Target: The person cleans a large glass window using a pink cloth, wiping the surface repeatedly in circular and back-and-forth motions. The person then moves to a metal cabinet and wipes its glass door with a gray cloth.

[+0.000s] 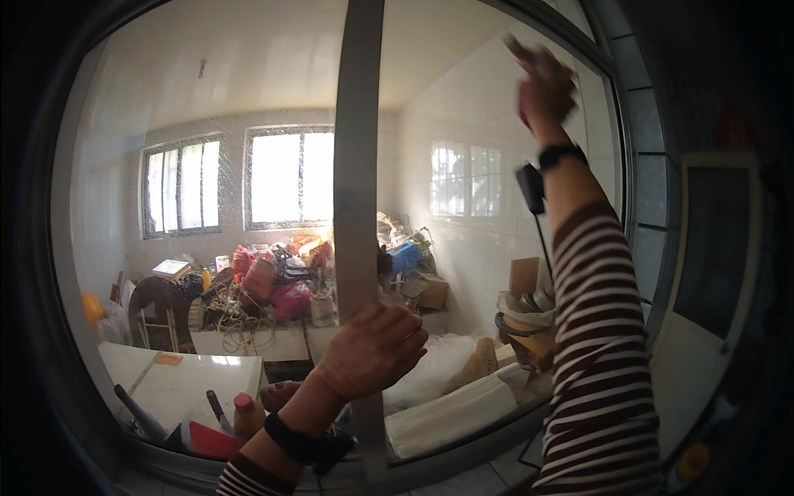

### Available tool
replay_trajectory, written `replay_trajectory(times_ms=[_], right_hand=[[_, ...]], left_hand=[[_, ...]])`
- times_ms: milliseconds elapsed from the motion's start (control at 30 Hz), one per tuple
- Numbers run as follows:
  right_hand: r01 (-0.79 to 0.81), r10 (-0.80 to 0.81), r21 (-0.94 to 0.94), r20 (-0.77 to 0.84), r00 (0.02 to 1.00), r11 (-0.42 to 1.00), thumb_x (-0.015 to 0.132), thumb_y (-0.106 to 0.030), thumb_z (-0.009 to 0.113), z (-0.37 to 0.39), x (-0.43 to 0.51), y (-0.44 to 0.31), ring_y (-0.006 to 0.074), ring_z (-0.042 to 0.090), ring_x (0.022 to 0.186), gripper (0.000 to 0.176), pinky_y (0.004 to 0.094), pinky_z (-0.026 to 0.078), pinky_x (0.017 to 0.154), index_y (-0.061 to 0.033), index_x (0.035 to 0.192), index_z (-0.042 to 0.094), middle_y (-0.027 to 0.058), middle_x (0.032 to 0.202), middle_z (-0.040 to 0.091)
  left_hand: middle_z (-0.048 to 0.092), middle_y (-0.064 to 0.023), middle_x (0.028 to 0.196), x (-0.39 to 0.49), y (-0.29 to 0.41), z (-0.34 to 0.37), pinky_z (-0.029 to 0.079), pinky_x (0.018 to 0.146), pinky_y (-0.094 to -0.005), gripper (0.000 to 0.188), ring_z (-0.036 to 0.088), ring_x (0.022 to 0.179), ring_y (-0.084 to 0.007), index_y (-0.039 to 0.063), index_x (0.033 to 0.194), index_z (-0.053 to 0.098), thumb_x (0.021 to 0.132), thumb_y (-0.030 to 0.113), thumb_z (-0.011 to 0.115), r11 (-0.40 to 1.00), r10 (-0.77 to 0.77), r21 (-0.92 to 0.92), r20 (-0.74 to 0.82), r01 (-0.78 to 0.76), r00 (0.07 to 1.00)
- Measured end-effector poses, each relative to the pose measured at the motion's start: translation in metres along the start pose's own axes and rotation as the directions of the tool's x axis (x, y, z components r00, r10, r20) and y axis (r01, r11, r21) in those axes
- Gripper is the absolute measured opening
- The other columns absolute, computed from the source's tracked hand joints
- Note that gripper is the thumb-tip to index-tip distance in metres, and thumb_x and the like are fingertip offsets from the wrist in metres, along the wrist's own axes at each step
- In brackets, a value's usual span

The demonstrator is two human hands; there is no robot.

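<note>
In front of me is a large framed window pane (471,260) split by a grey vertical mullion (358,186). My left hand (375,350) is at the lower part of the mullion, back towards me, with its fingers curled. Its palm is hidden, so whether it grips anything does not show. High against the right side of the glass, my right hand (549,90) is closed around a blurred pink-and-beige tool or cloth (526,62). Both wrists wear black bands (561,156), and a small black device on a cord hangs beside the right one.
Behind the glass, a heap of bags and coiled cables (273,279) fills the back of the room. A red-capped bottle (248,414), a knife (215,406) and a red object (214,439) stand near the sill. A white-wrapped roll (453,412) lies at right. Outside is a door (707,248).
</note>
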State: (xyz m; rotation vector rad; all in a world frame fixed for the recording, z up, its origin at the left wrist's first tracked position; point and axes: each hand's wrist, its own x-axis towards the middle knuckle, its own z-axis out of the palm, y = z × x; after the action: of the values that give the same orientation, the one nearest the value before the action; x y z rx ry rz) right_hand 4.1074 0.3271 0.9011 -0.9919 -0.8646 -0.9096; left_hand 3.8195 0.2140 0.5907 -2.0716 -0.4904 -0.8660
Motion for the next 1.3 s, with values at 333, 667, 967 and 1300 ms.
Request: replay_trajectory(times_ms=[333,667,967,1300], right_hand=[[0.435,-0.569,0.633,0.012,0.822,0.641,0.083,-0.014,0.068,-0.025,-0.126,0.033,0.0276,0.055,0.115,0.043,0.0465,0.035,0.098,-0.0128,0.125,0.061,0.0070,0.135,0.055],[0.653,-0.539,0.499,-0.372,0.755,0.570,0.079,0.003,0.059,-0.005,-0.038,0.138,0.0232,0.066,0.107,0.019,0.0357,0.053,0.090,-0.0142,0.076,0.068,-0.0006,0.107,0.069],[0.248,-0.196,0.262,-0.209,0.958,0.933,0.085,0.000,0.061,0.018,-0.027,0.223,0.0299,0.057,0.115,0.032,0.0466,0.051,0.092,-0.0206,0.109,0.065,0.0028,0.114,0.061],[0.578,-0.557,0.258,-0.156,0.816,0.774,0.096,-0.007,0.050,0.024,0.067,0.243,0.0271,0.053,0.125,0.035,0.0356,0.057,0.095,-0.0235,0.127,0.059,0.0111,0.139,0.053]], left_hand=[[0.066,-0.0023,0.096,0.006,0.004,0.000,0.048,0.079,-0.0386,0.024,0.064,0.091,-0.0213,0.013,0.090,0.068,0.071,0.019,0.081,0.999,-0.014,0.052,-0.043,0.016,0.999],[0.063,-0.0045,0.091,0.006,0.006,-0.001,0.044,0.073,-0.0419,0.020,0.060,0.083,-0.0266,0.011,0.086,0.065,0.069,0.013,0.076,0.990,-0.044,0.134,0.034,0.039,0.998],[0.057,-0.0102,0.088,-0.010,0.002,0.003,0.042,0.073,-0.0465,0.024,0.056,0.081,-0.0322,0.007,0.089,0.058,0.078,0.022,0.073,0.967,-0.092,0.242,0.012,0.086,0.996],[0.053,-0.0181,0.106,-0.059,-0.011,-0.006,0.043,0.084,-0.0535,0.039,0.052,0.097,-0.0401,0.005,0.107,0.051,0.095,0.040,0.063,0.915,-0.211,0.369,0.092,0.164,0.973]])
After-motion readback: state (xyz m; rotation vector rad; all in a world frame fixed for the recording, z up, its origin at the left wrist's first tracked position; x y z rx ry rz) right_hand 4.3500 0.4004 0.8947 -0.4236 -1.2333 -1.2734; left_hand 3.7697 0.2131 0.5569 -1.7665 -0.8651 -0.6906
